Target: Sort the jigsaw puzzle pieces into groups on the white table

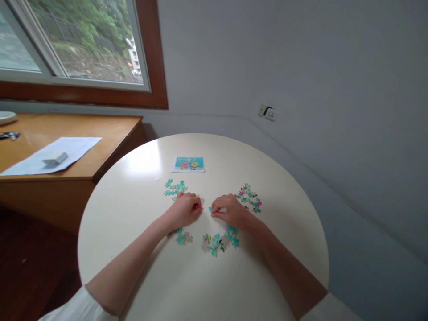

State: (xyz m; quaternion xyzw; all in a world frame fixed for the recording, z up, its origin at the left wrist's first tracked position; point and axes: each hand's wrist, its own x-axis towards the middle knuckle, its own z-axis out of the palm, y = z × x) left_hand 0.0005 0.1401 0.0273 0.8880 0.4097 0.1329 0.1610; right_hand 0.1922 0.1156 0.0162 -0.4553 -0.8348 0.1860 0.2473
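Note:
On a round cream table [140, 267] both my hands rest near the middle. My left hand [186, 208] lies curled, knuckles up, fingers closed; what it holds, if anything, is hidden. My right hand [228, 209] pinches a small teal puzzle piece [210, 208] at its fingertips, close to the left hand. Loose puzzle pieces lie in groups: a teal cluster [174, 187] beyond my left hand, a colourful cluster [250, 198] right of my right hand, and several pieces [216, 243] in front of my wrists. A small reference picture card [188, 163] lies farther back.
A wooden desk [83, 178] stands to the left, carrying white paper [76, 147] and a small grey box [55, 158]. A window [83, 44] is above it. A wall socket [267, 112] sits on the grey wall behind the table.

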